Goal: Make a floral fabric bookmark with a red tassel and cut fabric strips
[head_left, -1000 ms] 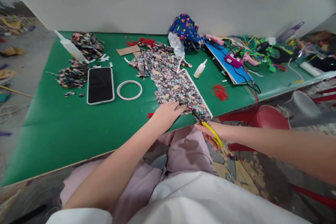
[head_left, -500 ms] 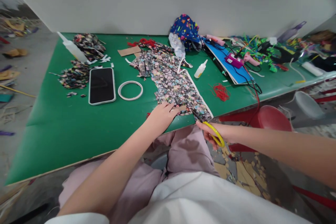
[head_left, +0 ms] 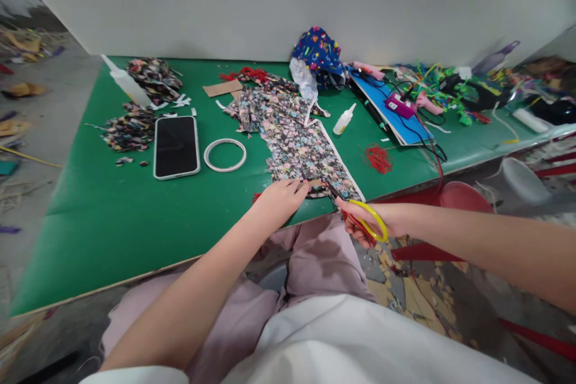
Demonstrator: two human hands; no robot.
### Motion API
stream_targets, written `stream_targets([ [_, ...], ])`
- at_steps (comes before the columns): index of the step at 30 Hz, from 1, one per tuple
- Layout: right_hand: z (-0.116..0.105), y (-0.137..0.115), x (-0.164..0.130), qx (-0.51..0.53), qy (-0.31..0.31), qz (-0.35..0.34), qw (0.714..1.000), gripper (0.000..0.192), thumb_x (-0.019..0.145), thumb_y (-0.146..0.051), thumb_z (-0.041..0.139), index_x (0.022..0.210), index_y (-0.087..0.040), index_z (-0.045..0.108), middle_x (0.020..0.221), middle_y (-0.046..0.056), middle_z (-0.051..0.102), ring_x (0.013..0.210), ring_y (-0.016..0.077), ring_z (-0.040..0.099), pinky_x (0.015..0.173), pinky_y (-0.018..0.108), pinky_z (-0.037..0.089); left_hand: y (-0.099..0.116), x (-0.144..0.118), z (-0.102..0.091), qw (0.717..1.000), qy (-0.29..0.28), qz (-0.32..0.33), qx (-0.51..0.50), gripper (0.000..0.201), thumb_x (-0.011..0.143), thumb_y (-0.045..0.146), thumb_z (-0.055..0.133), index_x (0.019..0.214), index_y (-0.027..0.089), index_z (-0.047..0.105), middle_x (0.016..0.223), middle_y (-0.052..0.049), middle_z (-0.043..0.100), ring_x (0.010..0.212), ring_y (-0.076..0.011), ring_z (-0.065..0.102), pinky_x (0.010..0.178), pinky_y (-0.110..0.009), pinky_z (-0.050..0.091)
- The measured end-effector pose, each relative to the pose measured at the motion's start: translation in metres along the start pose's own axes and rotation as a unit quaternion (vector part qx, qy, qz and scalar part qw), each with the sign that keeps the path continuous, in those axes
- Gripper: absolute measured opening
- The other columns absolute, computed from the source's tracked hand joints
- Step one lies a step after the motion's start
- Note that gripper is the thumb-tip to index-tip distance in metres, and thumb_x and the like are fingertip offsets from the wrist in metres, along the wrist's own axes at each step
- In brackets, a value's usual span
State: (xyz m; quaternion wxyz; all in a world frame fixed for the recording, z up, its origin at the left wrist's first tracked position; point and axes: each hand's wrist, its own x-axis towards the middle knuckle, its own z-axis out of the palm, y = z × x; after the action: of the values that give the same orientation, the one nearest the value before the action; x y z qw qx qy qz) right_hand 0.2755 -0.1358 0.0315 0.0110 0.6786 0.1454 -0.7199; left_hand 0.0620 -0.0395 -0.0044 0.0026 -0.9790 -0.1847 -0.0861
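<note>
Since half a second ago, the right hand (head_left: 382, 221) has lifted slightly, its fingers curled through the yellow-handled scissors (head_left: 360, 219), blades at the near edge of the floral paper sheet (head_left: 306, 153). Closed lightly, the left hand (head_left: 281, 198) pinches that edge on the green table (head_left: 135, 216). A phone (head_left: 176, 146) and tape ring (head_left: 224, 155) lie well apart to the left.

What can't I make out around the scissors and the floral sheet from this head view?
- Scissors: blades too small to tell open from closed; part of the handles is covered by the right hand.
- Floral sheet: its near edge is hidden under the left hand, so the cut line is unclear.
- Brown piece at the left fingertips: too small to identify.
- Clutter at far right: blurred by lens distortion.
</note>
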Motion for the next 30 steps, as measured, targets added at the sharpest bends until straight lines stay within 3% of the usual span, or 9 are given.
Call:
stream_targets([
  [6, 0.010, -0.004, -0.007, 0.021, 0.015, -0.006, 1.000, 0.068, 0.073, -0.081, 0.020, 0.060, -0.018, 0.042, 0.041, -0.003, 0.046, 0.031, 0.0095, 0.047, 0.032, 0.020, 0.033, 0.001, -0.008, -0.001, 0.999, 0.027, -0.026, 0.014, 0.038, 0.085, 0.006, 0.043, 0.122, 0.004, 0.051, 0.123, -0.016, 0.059, 0.110, -0.0228, 0.059, 0.091, -0.032, 0.050],
  [11, 0.009, -0.003, -0.001, 0.005, 0.028, 0.003, 1.000, 0.069, 0.072, -0.082, 0.018, 0.059, -0.019, 0.042, 0.039, -0.002, 0.044, 0.032, 0.0110, 0.049, 0.033, 0.021, 0.036, -0.002, -0.031, -0.006, 0.991, 0.130, -0.019, 0.036, 0.040, 0.083, 0.002, 0.037, 0.118, 0.002, 0.056, 0.120, -0.017, 0.061, 0.111, -0.0254, 0.058, 0.096, -0.038, 0.047],
  [16, 0.009, -0.003, 0.000, -0.019, 0.039, 0.004, 0.999, 0.073, 0.073, -0.082, 0.014, 0.054, -0.018, 0.043, 0.034, -0.002, 0.040, 0.029, 0.0103, 0.046, 0.030, 0.020, 0.032, -0.020, -0.060, -0.009, 0.991, 0.105, -0.066, 0.046, 0.043, 0.080, 0.002, 0.036, 0.117, 0.003, 0.058, 0.120, -0.017, 0.060, 0.114, -0.0278, 0.056, 0.099, -0.044, 0.043],
  [19, 0.010, -0.001, -0.001, -0.014, 0.035, -0.002, 0.999, 0.076, 0.071, -0.083, 0.014, 0.052, -0.017, 0.044, 0.035, -0.002, 0.041, 0.028, 0.0094, 0.044, 0.029, 0.020, 0.030, -0.032, -0.076, -0.008, 0.990, 0.076, -0.105, 0.050, 0.046, 0.081, 0.003, 0.035, 0.121, 0.008, 0.056, 0.120, -0.015, 0.061, 0.114, -0.0266, 0.056, 0.106, -0.052, 0.031],
  [24, 0.014, 0.000, -0.002, -0.014, 0.036, -0.022, 0.999, 0.074, 0.073, -0.081, 0.013, 0.051, -0.017, 0.043, 0.034, -0.003, 0.039, 0.026, 0.0098, 0.044, 0.030, 0.021, 0.031, -0.038, -0.095, -0.010, 0.982, 0.086, -0.153, 0.074, 0.039, 0.086, 0.010, 0.037, 0.118, 0.009, 0.059, 0.119, -0.014, 0.062, 0.114, -0.0285, 0.055, 0.108, -0.055, 0.024],
  [28, 0.014, 0.001, 0.000, -0.021, 0.037, -0.028, 0.999, 0.072, 0.076, -0.079, 0.015, 0.050, -0.017, 0.042, 0.034, -0.003, 0.039, 0.026, 0.0095, 0.045, 0.030, 0.020, 0.029, -0.035, -0.095, -0.016, 0.970, 0.096, -0.205, 0.085, 0.031, 0.087, 0.028, 0.046, 0.105, 0.013, 0.066, 0.118, -0.015, 0.062, 0.124, -0.0367, 0.043, 0.105, -0.062, 0.022],
  [30, 0.013, 0.001, 0.001, -0.022, 0.035, -0.036, 0.999, 0.072, 0.077, -0.078, 0.016, 0.050, -0.017, 0.041, 0.034, -0.003, 0.039, 0.026, 0.0094, 0.045, 0.030, 0.020, 0.029, -0.027, -0.083, -0.018, 0.968, 0.108, -0.213, 0.075, 0.031, 0.087, 0.030, 0.046, 0.104, 0.013, 0.067, 0.120, -0.015, 0.060, 0.126, -0.0360, 0.041, 0.105, -0.060, 0.024],
])
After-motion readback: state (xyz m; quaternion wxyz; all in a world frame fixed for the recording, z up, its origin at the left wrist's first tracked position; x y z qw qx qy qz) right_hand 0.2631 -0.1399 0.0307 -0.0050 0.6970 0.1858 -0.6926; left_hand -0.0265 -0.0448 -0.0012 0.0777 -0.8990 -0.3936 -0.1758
